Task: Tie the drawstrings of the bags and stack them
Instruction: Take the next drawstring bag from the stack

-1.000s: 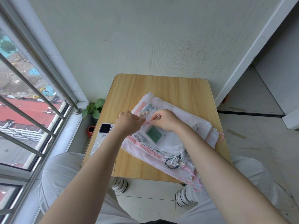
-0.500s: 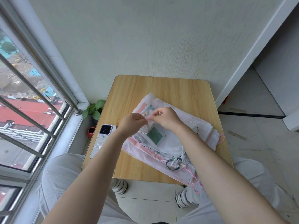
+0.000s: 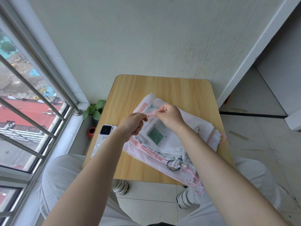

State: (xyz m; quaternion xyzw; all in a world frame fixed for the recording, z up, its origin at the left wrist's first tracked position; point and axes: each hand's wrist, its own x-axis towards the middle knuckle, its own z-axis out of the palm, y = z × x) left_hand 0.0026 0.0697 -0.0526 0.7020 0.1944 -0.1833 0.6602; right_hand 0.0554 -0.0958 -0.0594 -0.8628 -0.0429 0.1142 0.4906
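Both grips are closed: the left hand (image 3: 132, 123) and the right hand (image 3: 171, 117) pinch a pink string (image 3: 150, 115) over the bags (image 3: 164, 141) in the middle of the tabletop (image 3: 162, 88). I think this knot is unfinished, and tied strings lie at the near edge.

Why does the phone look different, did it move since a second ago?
No. The phone lies at the same left edge of the wooden table, beside the pile of bags; only the head camera shifted slightly.
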